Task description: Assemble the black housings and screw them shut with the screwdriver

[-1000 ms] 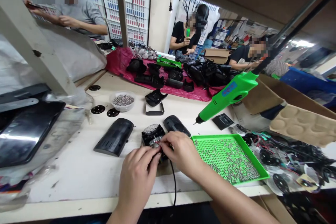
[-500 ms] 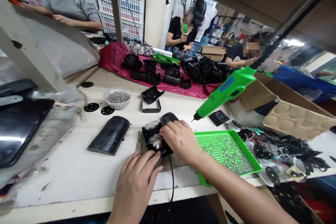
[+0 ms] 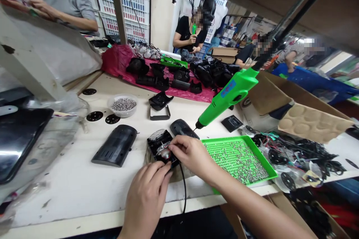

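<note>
A small black device housing (image 3: 153, 145) stands on the bench in front of me, its top uncovered. A silvery round part (image 3: 163, 152) with a bit of red wire sits inside it, and a black cable (image 3: 184, 186) runs from it over the bench edge. My left hand (image 3: 148, 186) grips the near side of the housing, its fingertips at the inner parts. Thumb and forefinger of my right hand (image 3: 193, 155) are pinched together over the silvery part; what they hold is too small to make out. Curved black covers lie to the left (image 3: 114, 145) and behind (image 3: 183, 129).
A green electric screwdriver (image 3: 224, 99) hangs above the green tray (image 3: 273, 175) of screws at right. A clear bowl (image 3: 122, 114) of small metal pieces stands farther back. Wired parts (image 3: 303, 157) heap at far right. Co-workers sit beyond the pink sheet (image 3: 117, 59).
My right hand has drawn back slightly and its fingers have come into a pinch, uncovering more of the silvery part and rear cover. My left hand stays at the housing. The view has shifted slightly.
</note>
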{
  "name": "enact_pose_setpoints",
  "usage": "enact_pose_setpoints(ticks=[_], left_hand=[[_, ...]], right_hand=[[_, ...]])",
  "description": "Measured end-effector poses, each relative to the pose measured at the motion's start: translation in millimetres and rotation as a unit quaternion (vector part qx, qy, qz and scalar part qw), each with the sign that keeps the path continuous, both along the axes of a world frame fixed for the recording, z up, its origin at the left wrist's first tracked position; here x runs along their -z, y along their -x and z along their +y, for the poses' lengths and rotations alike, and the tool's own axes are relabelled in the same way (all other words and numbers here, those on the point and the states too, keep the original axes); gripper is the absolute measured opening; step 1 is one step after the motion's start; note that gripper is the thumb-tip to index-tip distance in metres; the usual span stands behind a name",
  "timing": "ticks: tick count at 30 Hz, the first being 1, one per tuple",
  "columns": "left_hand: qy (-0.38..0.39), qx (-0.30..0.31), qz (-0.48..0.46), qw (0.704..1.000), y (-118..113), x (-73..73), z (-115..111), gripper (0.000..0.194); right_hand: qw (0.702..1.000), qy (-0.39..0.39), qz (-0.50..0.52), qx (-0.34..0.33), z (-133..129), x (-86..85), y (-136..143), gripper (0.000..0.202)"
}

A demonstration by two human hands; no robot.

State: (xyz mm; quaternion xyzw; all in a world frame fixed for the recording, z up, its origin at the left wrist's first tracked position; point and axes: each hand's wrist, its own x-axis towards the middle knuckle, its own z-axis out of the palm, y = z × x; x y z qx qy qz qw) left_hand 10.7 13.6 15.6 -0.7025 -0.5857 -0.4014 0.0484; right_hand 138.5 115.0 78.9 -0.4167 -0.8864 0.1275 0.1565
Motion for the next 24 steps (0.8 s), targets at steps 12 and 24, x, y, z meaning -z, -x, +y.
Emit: enact_pose_setpoints(ticks=[12,24], left_hand=[[0.019,-0.023,-0.042,0.999,-6,0.4,3,0.017],[0.026,0.002,-0.091,0.995,-8,0.0,8,0.015]], right_hand=[[0.997,-0.057,-0.026,0.042,-48,10.4,-34,0.026],[0.996,-0.058,-0.068,-0.019,-38,15.9,-37,0.021]])
